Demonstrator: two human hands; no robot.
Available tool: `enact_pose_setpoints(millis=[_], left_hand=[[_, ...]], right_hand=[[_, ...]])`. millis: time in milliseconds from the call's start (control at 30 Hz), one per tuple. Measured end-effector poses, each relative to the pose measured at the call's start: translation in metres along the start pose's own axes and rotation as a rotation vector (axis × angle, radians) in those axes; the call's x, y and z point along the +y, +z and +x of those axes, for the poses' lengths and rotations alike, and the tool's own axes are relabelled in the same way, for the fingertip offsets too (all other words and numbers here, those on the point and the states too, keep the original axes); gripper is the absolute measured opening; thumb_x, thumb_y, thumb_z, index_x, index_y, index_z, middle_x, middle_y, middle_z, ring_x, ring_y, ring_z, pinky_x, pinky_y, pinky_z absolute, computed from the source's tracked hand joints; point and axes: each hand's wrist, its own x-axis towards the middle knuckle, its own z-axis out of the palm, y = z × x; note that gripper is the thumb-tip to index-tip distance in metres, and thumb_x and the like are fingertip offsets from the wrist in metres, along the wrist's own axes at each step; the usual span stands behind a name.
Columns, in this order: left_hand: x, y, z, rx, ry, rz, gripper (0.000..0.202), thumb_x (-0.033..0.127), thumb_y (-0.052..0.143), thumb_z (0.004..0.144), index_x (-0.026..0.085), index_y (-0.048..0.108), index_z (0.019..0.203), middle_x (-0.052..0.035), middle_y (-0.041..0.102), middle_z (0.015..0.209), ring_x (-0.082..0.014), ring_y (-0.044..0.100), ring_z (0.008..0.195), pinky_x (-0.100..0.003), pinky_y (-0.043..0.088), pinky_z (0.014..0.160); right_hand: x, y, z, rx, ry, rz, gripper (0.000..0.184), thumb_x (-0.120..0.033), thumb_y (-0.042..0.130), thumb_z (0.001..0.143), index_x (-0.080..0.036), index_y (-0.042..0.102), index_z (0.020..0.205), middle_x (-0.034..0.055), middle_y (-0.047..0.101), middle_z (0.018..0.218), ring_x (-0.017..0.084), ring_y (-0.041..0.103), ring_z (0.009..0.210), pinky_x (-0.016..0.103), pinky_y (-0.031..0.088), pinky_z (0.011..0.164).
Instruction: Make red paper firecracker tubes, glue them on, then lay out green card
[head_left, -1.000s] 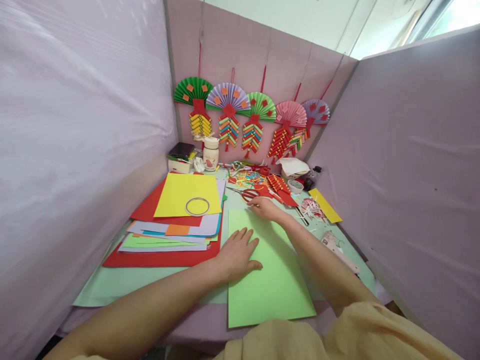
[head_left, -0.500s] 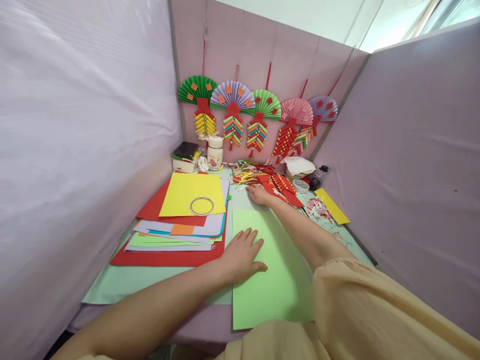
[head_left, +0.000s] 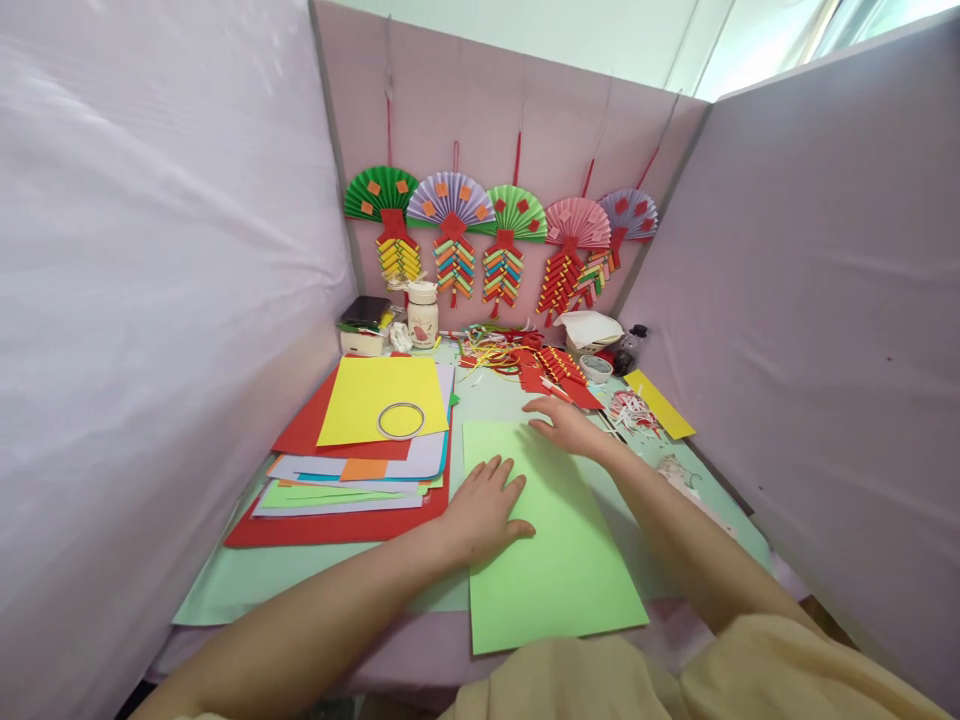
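Note:
A light green sheet of paper (head_left: 559, 570) lies flat at the table's front, its lower edge reaching past the tablecloth. My left hand (head_left: 487, 510) rests palm down on the sheet's left side, fingers spread. Over the sheet's far right corner hovers my right hand (head_left: 566, 425), fingers apart and holding nothing. Just beyond it lie a red-and-white pen (head_left: 556, 388) and red paper with a red-and-yellow paper firecracker string (head_left: 564, 366). Left of the sheet, a ring (head_left: 400, 421) sits on yellow paper (head_left: 375, 385) atop stacked coloured sheets (head_left: 337, 528).
Paper fan decorations (head_left: 450, 200) hang on the back partition. A white bottle (head_left: 423, 318) and a box (head_left: 363, 342) stand at the back left. Ribbon scraps (head_left: 495, 350), a small white bowl (head_left: 596, 369) and paper strips (head_left: 634, 412) lie at the back and right.
My right hand has drawn back from the ribbon scraps toward me and to the right. My left hand stays on the green paper. The view has shifted slightly.

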Motion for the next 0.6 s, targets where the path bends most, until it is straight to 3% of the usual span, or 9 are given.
enact_pose_setpoints(millis=[100,267,400,600], left_hand=[[0.004,-0.005,0.007,-0.044,-0.030,0.028,0.070,0.056,0.051,0.085,0.015,0.040,0.141,-0.0187,0.025,0.154,-0.0361,0.017,0.143,-0.050,0.021,0.113],[0.002,-0.012,0.032,-0.090,-0.072,0.080,0.067,0.050,0.052,0.086,0.013,0.040,0.141,-0.0203,0.025,0.154,-0.0373,0.019,0.142,-0.052,0.023,0.112],[-0.012,-0.011,0.051,-0.041,-0.071,0.104,0.063,0.048,0.051,0.088,0.012,0.041,0.139,-0.0202,0.028,0.153,-0.0366,0.020,0.142,-0.051,0.022,0.112],[-0.022,-0.008,0.052,-0.021,-0.016,0.080,0.056,0.045,0.048,0.090,0.017,0.042,0.139,-0.0161,0.029,0.153,-0.0326,0.018,0.143,-0.049,0.019,0.115]], right_hand=[[-0.010,-0.014,-0.065,0.018,0.063,0.112,0.030,-0.031,0.050,0.091,-0.021,0.061,0.118,0.0090,0.063,0.121,0.024,0.059,0.112,0.041,0.045,0.099],[-0.041,-0.025,-0.146,-0.161,0.088,0.220,0.044,-0.044,0.055,0.089,-0.027,0.054,0.129,0.0067,0.053,0.135,0.023,0.048,0.125,0.039,0.040,0.106],[-0.051,-0.016,-0.172,-0.281,0.019,0.221,0.070,-0.050,0.069,0.078,-0.030,0.043,0.140,0.0062,0.036,0.150,0.027,0.032,0.137,0.042,0.033,0.111],[-0.036,-0.003,-0.179,-0.160,0.036,0.222,0.062,-0.050,0.060,0.085,-0.028,0.044,0.140,0.0082,0.038,0.148,0.026,0.033,0.137,0.043,0.033,0.111]])
